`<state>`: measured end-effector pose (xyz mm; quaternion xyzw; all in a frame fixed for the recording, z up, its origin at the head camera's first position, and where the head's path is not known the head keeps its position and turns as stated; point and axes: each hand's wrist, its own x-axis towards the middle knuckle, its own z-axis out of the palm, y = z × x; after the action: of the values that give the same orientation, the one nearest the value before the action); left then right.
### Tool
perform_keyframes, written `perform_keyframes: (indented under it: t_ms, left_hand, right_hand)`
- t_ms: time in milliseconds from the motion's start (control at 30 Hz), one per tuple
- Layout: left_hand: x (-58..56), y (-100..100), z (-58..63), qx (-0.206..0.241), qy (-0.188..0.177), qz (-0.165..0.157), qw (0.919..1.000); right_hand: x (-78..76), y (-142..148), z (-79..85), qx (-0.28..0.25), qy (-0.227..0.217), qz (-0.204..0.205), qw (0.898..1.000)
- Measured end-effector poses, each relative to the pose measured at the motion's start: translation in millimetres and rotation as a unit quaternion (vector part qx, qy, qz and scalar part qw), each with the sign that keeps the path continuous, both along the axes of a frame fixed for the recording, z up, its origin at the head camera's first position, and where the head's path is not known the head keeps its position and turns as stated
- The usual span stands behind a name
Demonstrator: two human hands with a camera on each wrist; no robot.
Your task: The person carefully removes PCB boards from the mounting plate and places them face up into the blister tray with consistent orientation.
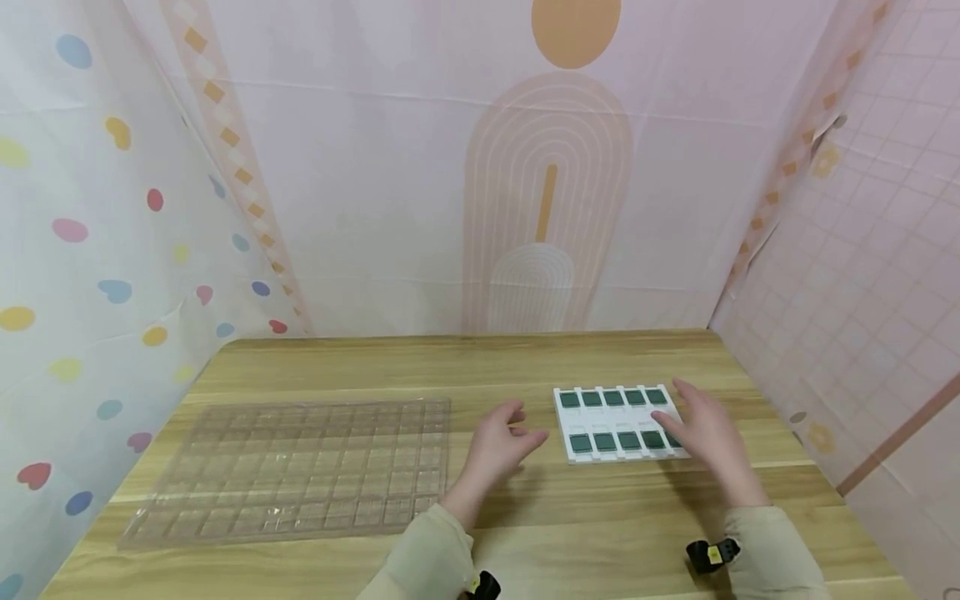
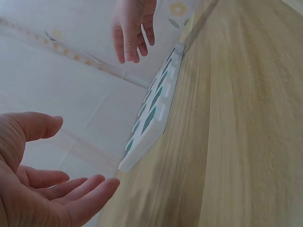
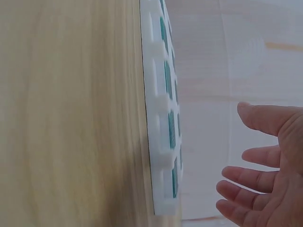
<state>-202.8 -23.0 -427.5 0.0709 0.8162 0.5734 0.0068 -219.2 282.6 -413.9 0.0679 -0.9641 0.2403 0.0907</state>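
A white tray (image 1: 607,422) lies on the table with green square chips (image 1: 627,440) set in two rows of pockets. My left hand (image 1: 498,446) hovers left of the tray, its fingers apart and holding nothing. Over the tray's right end is my right hand (image 1: 705,429), thumb and fingers spread, covering part of the last chip in the front row. In the right wrist view the right hand (image 3: 265,170) stands apart from the tray (image 3: 158,104). The left wrist view shows both hands raised, with the tray (image 2: 147,137) between them.
A large clear plastic tray (image 1: 300,467) with many square compartments lies on the left of the wooden table (image 1: 510,362). Patterned cloth (image 1: 375,208) hangs behind the table and along both sides. Each wrist wears a black camera (image 1: 711,554) at the sleeve.
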Motion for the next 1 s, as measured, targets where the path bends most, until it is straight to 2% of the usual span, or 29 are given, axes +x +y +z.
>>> perform_keyframes:
  t_ms: [200,367,767,1000]
  left_hand:
    - [-9.8,7,-1.2,0.068,-0.072,0.001,0.9951]
    - [-18.6,13,-3.4,0.108,-0.11,0.009,0.9881]
    - [-37.2,27,-7.5,0.111,-0.142,0.033,0.9831]
    - [-41.1,36,-8.1,0.113,-0.163,0.042,0.9793]
  right_hand:
    - [-8.0,7,0.6,-0.012,-0.05,-0.008,0.999]
    - [-13.1,11,-1.3,-0.013,-0.076,-0.019,0.997]
    - [-23.7,22,-5.8,-0.017,-0.118,-0.029,0.992]
    - [-29.0,26,-8.8,-0.013,-0.136,-0.029,0.99]
